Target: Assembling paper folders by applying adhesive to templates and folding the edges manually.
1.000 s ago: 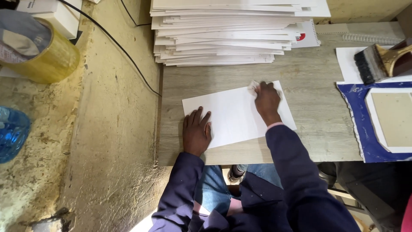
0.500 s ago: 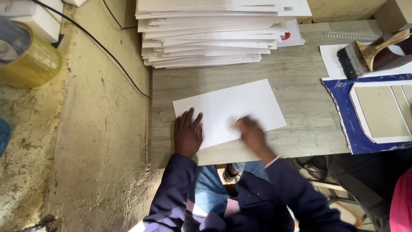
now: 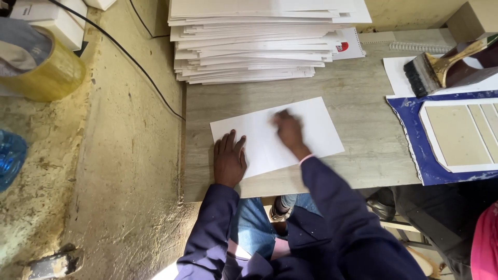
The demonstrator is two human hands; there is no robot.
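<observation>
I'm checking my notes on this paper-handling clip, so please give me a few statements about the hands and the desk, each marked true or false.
1. The left hand lies flat on the white sheet. True.
2. The right hand holds the brush. False: it is on the sheet; the brush lies apart, at the desk's right.
3. A stack of white sheets sits beyond the single sheet. True.
4. The tape roll rests on the sheet. False: it sits far left, off the wooden desk.
</observation>
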